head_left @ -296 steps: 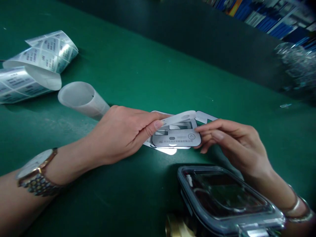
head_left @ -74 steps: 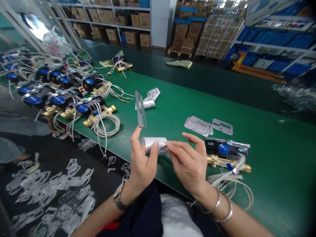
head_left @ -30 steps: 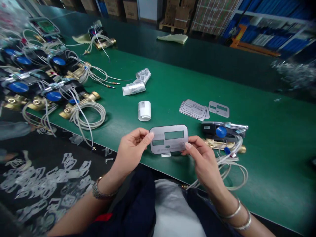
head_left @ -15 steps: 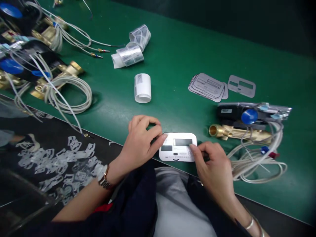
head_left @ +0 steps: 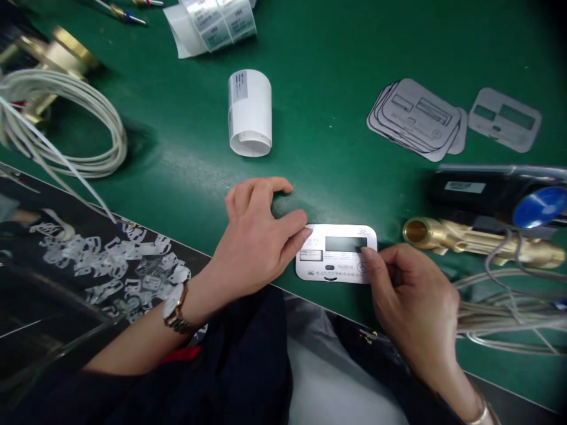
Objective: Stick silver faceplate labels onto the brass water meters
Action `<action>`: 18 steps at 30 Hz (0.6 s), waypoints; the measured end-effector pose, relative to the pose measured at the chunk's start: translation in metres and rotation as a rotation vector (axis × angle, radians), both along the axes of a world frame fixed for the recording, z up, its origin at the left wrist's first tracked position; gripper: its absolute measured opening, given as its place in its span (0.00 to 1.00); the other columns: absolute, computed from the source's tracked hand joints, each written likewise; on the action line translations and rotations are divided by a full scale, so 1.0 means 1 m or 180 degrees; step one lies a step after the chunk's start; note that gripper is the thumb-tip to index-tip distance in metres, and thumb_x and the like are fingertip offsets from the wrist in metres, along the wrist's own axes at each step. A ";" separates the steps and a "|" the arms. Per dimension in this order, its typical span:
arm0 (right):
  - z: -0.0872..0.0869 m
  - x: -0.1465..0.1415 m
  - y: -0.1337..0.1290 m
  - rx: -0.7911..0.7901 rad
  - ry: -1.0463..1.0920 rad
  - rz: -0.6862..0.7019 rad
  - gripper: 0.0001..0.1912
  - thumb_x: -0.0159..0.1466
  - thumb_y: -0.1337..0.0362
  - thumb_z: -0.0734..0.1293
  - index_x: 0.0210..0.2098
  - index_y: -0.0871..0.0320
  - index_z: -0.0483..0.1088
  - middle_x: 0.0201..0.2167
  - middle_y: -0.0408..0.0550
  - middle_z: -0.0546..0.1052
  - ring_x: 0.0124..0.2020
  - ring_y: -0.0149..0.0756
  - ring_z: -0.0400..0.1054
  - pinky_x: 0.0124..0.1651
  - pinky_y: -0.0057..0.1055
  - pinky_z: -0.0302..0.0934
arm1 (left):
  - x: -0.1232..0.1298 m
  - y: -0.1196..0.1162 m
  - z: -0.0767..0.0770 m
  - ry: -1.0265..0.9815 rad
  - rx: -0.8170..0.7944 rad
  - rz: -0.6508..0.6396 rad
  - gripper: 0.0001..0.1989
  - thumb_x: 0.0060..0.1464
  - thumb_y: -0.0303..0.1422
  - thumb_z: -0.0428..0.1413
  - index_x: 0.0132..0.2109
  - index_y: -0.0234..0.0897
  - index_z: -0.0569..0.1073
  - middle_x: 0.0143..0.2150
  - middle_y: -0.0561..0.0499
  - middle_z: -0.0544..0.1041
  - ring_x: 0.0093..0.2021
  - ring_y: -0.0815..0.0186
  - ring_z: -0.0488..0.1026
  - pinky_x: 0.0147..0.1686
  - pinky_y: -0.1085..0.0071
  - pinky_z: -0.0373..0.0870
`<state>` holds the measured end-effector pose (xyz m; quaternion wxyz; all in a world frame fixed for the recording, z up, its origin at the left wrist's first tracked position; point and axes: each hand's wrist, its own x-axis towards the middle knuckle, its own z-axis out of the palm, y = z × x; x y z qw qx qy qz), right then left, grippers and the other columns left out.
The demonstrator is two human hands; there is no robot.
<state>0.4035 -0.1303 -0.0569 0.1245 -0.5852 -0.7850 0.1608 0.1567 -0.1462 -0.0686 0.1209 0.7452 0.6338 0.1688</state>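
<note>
Pinched at both ends, one flat faceplate (head_left: 339, 260) lies between the left hand (head_left: 250, 242) and the right hand (head_left: 416, 295): left thumb and forefinger close on its upper left corner, right thumb pressed on its right end, the other right fingers curled and partly hidden. Its long axis runs from hand to hand, near the front edge of the green table (head_left: 332, 165), and both hands touch it, so neither is nearer. It is thin, smooth and whitish, with rounded corners, a dark outline and two rectangular windows. Beyond it stands a glossy white paper roll (head_left: 250, 109), curled into a tube; farther right lies a fanned stack of matt grey plates (head_left: 419, 121). Just beyond the right hand is a shiny, ribbed brass pipe (head_left: 469, 237), beside a black housing (head_left: 491, 198) with a round blue cap (head_left: 540, 206)
</note>
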 end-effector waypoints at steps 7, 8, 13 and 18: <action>0.004 -0.002 0.001 -0.0080 -0.0102 -0.0067 0.20 0.74 0.52 0.65 0.28 0.55 0.67 0.22 0.41 0.66 0.25 0.35 0.60 0.31 0.33 0.49 | 0.001 -0.001 0.001 0.0031 -0.0061 0.0045 0.11 0.68 0.41 0.54 0.44 0.40 0.76 0.63 0.39 0.63 0.61 0.43 0.59 0.60 0.40 0.57; 0.004 -0.002 0.001 -0.0087 -0.0103 -0.0074 0.20 0.74 0.52 0.65 0.28 0.55 0.68 0.22 0.41 0.66 0.25 0.35 0.61 0.31 0.34 0.49 | 0.001 0.000 0.001 0.0038 -0.0082 0.0053 0.11 0.68 0.42 0.54 0.44 0.41 0.76 0.63 0.39 0.63 0.61 0.43 0.59 0.60 0.39 0.57; 0.004 -0.004 0.003 -0.0151 -0.0121 -0.0184 0.22 0.73 0.49 0.65 0.28 0.55 0.69 0.22 0.42 0.67 0.25 0.36 0.61 0.32 0.34 0.49 | 0.001 0.001 0.004 0.0016 -0.0170 0.0076 0.12 0.69 0.43 0.53 0.43 0.42 0.76 0.63 0.39 0.64 0.61 0.42 0.60 0.60 0.39 0.57; 0.004 -0.004 0.002 -0.0251 -0.0128 -0.0313 0.24 0.73 0.46 0.64 0.27 0.54 0.69 0.21 0.42 0.66 0.25 0.36 0.61 0.31 0.35 0.49 | 0.001 0.000 0.003 0.0006 -0.0147 0.0103 0.11 0.68 0.43 0.54 0.43 0.43 0.75 0.63 0.41 0.64 0.62 0.42 0.59 0.61 0.38 0.57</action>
